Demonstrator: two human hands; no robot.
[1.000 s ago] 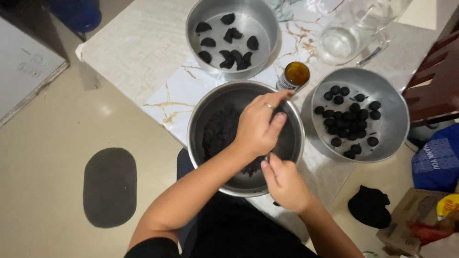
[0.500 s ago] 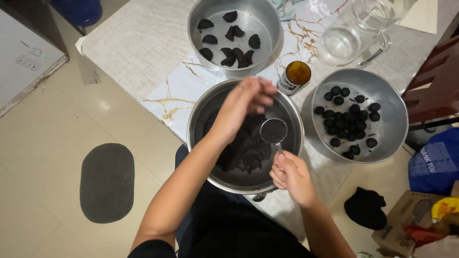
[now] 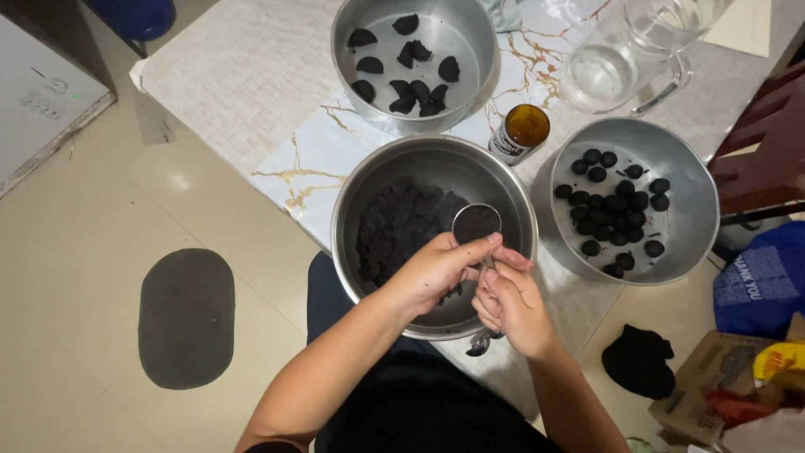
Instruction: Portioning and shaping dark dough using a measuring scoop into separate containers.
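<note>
A large steel bowl (image 3: 352, 210) holding dark crumbly mixture (image 3: 398, 222) sits at the table's near edge. Over its right side my right hand (image 3: 516, 306) grips the handle of a small round metal measuring spoon (image 3: 475, 222) filled with the dark mixture. My left hand (image 3: 436, 268) reaches across the bowl, and its fingertips touch the spoon's handle just below the cup. More spoons of the set hang below my right hand.
A steel bowl (image 3: 482, 33) with dark flat pieces stands behind, and another steel bowl (image 3: 696, 201) with several dark balls is at the right. A small brown jar (image 3: 521, 132) and a glass pitcher (image 3: 620, 50) stand behind. A dark mat (image 3: 186, 317), black cloth (image 3: 641, 361) and bags lie on the floor.
My left hand has pulled back from the mixture toward me and now meets my right hand at the spoon's handle. The filled spoon stays over the bowl.
</note>
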